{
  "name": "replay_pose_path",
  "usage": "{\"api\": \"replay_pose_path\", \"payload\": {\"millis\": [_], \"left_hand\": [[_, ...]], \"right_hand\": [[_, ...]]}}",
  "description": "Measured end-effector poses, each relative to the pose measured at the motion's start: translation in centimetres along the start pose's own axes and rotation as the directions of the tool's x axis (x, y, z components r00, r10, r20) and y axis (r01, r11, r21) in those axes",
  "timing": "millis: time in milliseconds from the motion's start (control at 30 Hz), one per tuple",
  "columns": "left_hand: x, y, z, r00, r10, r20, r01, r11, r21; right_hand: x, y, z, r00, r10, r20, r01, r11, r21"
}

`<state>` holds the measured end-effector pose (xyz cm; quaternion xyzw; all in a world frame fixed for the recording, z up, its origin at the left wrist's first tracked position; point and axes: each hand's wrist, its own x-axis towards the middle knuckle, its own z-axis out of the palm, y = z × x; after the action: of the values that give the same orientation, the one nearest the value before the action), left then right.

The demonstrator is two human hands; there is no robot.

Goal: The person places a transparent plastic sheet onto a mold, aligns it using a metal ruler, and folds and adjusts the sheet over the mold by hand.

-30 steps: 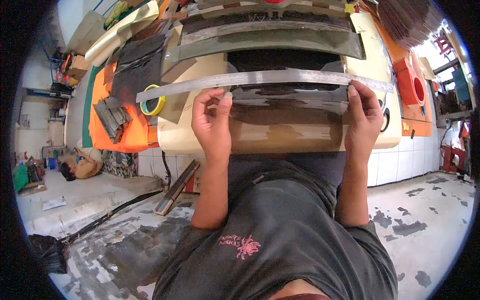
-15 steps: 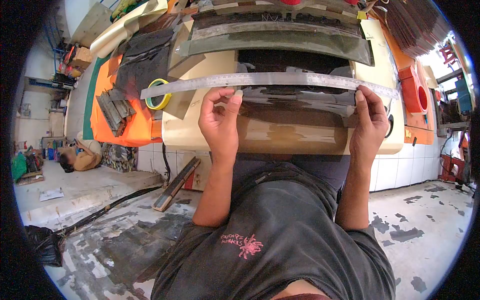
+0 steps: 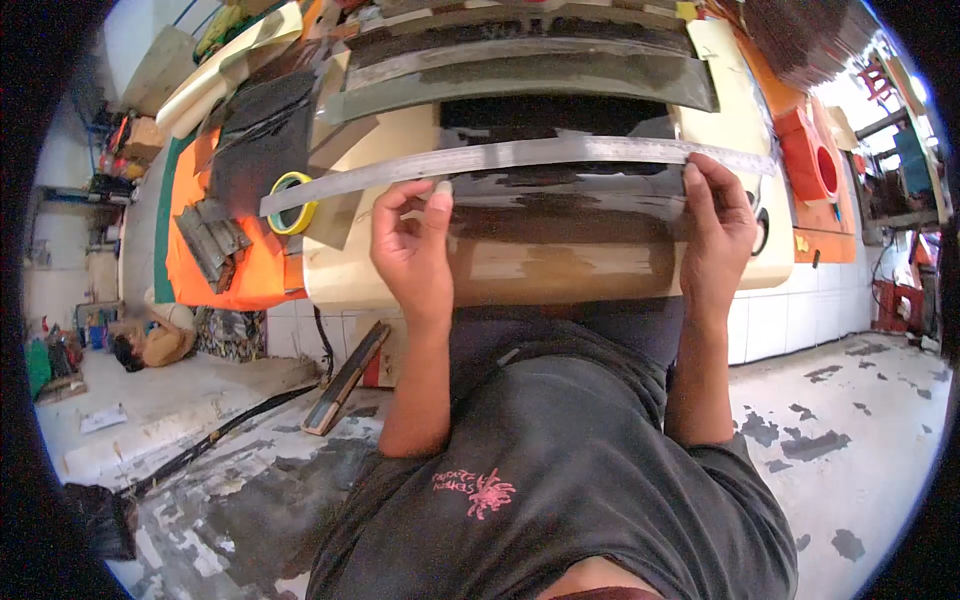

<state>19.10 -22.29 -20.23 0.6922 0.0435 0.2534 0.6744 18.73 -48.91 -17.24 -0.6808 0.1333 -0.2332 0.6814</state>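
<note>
A long metal ruler (image 3: 530, 152) lies crosswise over a dark glossy sheet (image 3: 570, 215) on the cream-covered table. My left hand (image 3: 418, 240) is closed, thumb and fingers pinched at the ruler's lower edge, left of the sheet's middle. At the sheet's right side, my right hand (image 3: 715, 225) pinches the ruler's lower edge between thumb and forefinger. The ruler's left end reaches over a yellow tape roll (image 3: 293, 203). Just behind the ruler is a long dark green strip (image 3: 530, 88).
A red tape dispenser (image 3: 806, 158) stands at the right, with black scissor handles (image 3: 761, 232) near my right hand. Grey metal pieces (image 3: 212, 245) rest on orange sheeting (image 3: 262, 275) at the left. Another person (image 3: 160, 338) is low at the far left.
The whole view has shifted slightly, moving right and down and then back left and up. Both hands keep their places along the ruler.
</note>
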Motion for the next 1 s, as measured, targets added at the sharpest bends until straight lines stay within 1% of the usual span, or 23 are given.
{"api": "replay_pose_path", "payload": {"millis": [67,100,133,200,233,300,333,367,400,467,533,600,667,733,867,967,1000], "left_hand": [[-0.1,0.2,0.2,1.000,0.006,0.006,-0.006,1.000,-0.006],[-0.1,0.8,0.5,1.000,0.005,-0.018,-0.004,1.000,0.020],[-0.2,1.1,0.6,0.999,0.004,-0.040,-0.002,0.999,0.047],[-0.2,0.9,0.4,1.000,-0.028,-0.003,0.028,0.998,0.049],[-0.2,1.1,0.5,1.000,-0.026,-0.006,0.026,0.996,0.083],[-0.1,1.6,0.6,1.000,-0.030,-0.006,0.030,0.989,0.147],[-0.2,1.5,0.7,0.999,-0.034,0.007,0.032,0.990,0.138],[-0.2,1.3,0.8,1.000,-0.008,0.002,0.008,0.992,0.124],[-0.2,1.2,0.9,1.000,0.017,-0.003,-0.016,0.994,0.109],[-0.2,1.2,1.0,1.000,-0.008,-0.004,0.009,0.993,0.120],[-0.2,1.4,1.2,1.000,0.000,-0.024,0.002,0.996,0.085],[-0.1,0.8,1.0,1.000,0.007,-0.002,-0.007,0.998,0.063],[-0.1,0.6,0.9,1.000,-0.003,-0.021,0.004,1.000,0.013],[-0.1,0.8,1.0,1.000,-0.017,-0.015,0.018,0.999,0.027],[-0.2,0.7,1.0,1.000,-0.012,-0.017,0.012,1.000,0.018],[-0.2,0.7,1.0,1.000,-0.005,-0.017,0.005,1.000,0.031],[-0.2,0.8,1.0,1.000,-0.003,-0.014,0.003,0.999,0.040]], "right_hand": [[0.2,0.6,-0.1,1.000,-0.008,0.020,0.008,1.000,0.026],[0.2,0.9,0.0,0.997,-0.070,0.023,0.069,0.997,0.036],[0.3,0.9,0.0,0.997,-0.073,0.010,0.072,0.997,0.026],[0.2,0.8,-0.1,0.999,-0.043,0.020,0.042,0.999,0.033],[0.1,0.7,-0.2,1.000,0.020,0.016,-0.021,0.996,0.085],[0.0,0.7,-0.1,1.000,0.015,0.005,-0.016,0.997,0.072],[0.1,0.7,-0.1,1.000,0.011,0.009,-0.012,0.998,0.064],[0.4,1.4,-0.2,0.999,-0.047,0.007,0.046,0.997,0.070],[0.4,1.2,-0.3,0.999,-0.050,-0.009,0.051,0.997,0.059],[0.2,0.8,-0.2,1.000,0.000,0.011,-0.001,0.999,0.050],[0.1,0.4,-0.3,1.000,-0.006,0.009,0.005,0.998,0.059],[0.0,0.2,-0.4,0.995,0.093,0.039,-0.097,0.987,0.126],[0.1,0.2,-0.3,0.995,0.090,0.037,-0.094,0.987,0.131],[0.3,0.9,-0.2,0.999,-0.001,0.033,-0.004,0.989,0.150],[0.2,0.6,-0.3,0.999,0.031,0.030,-0.034,0.992,0.123],[0.2,0.3,-0.2,0.999,0.034,0.042,-0.040,0.986,0.164],[0.2,0.2,-0.3,0.999,0.026,0.044,-0.031,0.992,0.121]]}}
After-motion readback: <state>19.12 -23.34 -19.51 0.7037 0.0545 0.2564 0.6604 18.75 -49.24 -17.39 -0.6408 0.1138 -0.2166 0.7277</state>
